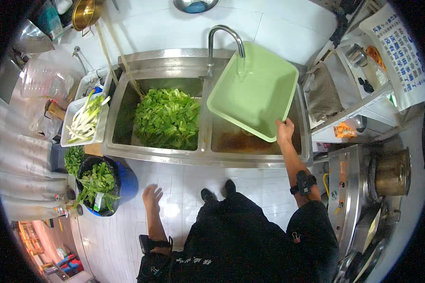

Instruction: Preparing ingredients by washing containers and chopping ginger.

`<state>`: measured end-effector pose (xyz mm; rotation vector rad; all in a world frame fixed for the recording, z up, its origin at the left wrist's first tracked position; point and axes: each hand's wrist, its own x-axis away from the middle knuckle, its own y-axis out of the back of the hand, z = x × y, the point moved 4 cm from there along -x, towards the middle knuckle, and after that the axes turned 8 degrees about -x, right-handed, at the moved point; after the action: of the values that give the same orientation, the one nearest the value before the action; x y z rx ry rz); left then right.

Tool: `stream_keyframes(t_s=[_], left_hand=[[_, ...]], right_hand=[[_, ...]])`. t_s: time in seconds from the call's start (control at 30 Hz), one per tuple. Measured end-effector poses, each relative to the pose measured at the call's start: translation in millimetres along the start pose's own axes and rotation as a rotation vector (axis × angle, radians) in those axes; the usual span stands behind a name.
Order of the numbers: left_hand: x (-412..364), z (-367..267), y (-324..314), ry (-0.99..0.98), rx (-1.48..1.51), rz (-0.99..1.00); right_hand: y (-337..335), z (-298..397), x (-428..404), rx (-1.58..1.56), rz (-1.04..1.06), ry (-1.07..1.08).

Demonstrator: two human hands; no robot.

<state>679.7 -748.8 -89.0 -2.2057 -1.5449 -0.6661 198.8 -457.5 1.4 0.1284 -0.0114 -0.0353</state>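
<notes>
My right hand (285, 130) grips the near corner of a light green plastic basin (255, 92), which sits tilted over the right bowl of a stainless steel double sink (156, 155). Water runs from the curved chrome faucet (226, 27) into the basin. Chopped leafy greens (168, 118) fill much of the sink's left bowl. Brownish residue shows on the bottom of the right bowl, partly covered by the basin. My left hand (152, 196) is empty, fingers apart, above the tiled floor between the sink and my body.
Left of the sink, a white plastic basket (68, 132) holds pale green stalks. Below it stands a blue bin (129, 182) lined with a black bag, with leafy greens on top. At the right are a shelf (354, 102) and a stove with a large metal pot (393, 173).
</notes>
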Motion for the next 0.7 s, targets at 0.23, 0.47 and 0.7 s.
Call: stream_keyframes(t_s=[0.23,0.47,0.7], left_hand=[[6.7,133.1,83.7,0.306,0.055,-0.239],[70.2,173.0,74.8,0.469,0.080,-0.362],[83.4,174.3,46.0,0.214,-0.312,-0.103]], right_hand=[[-17.6,-17.1,-24.1,-0.086,0.090,-0.041],[25.1,-29.5,-39.4,-0.133,0.132,0.089],[68.4,-15.0,-52.6,0.300,0.180,0.290]])
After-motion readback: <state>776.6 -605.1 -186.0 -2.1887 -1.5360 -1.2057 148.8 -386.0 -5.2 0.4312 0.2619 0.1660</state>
